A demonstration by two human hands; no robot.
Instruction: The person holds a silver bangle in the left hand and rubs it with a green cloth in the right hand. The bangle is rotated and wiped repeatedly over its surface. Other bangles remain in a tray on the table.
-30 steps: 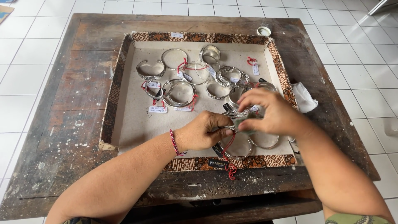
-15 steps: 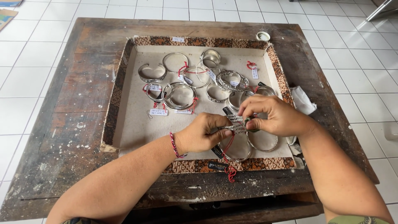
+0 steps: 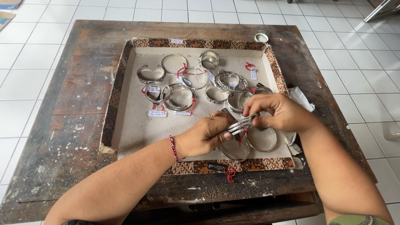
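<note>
Bangles of silver metal, a small stack (image 3: 239, 123), are pinched between both grips over the tray's near right part: left hand (image 3: 206, 135) clamps the near-left end, right hand (image 3: 279, 113) the far-right end, long axis running between them.

A tray (image 3: 125, 83) sits in the middle of the desk (image 3: 79, 83), which stands on the floor (image 3: 33, 54). Bangles (image 3: 179, 98) lie in the tray's far half, with paper tags (image 3: 157, 113) just near of the left ones. Over the tray's near right part the left hand (image 3: 206, 135) and right hand (image 3: 277, 112) meet on a bangle stack (image 3: 241, 124), two more rings (image 3: 261, 139) lying under them. A small round lid (image 3: 261, 37) rests on the desk beyond the tray's far right corner.
</note>
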